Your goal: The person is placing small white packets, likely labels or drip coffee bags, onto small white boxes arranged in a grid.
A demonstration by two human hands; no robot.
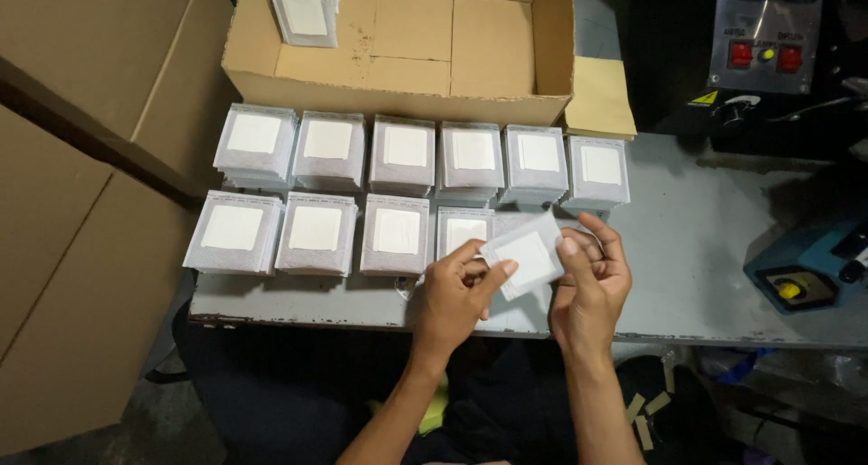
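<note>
So your left hand (457, 289) and right hand (588, 279) both pinch one flat white packet (526, 255) by its edges, over the table (705, 275) | packet stacks (398, 198) lined up behind, easy reach | cardboard box (398, 44) farthest back

Ten square clear packets with white inserts (362, 189) in two rows on the grey table (705, 248) — one more packet (529, 255) between both hands; open cardboard box (407, 44) behind; yellow triangular warning label (705, 98) on control panel
</note>
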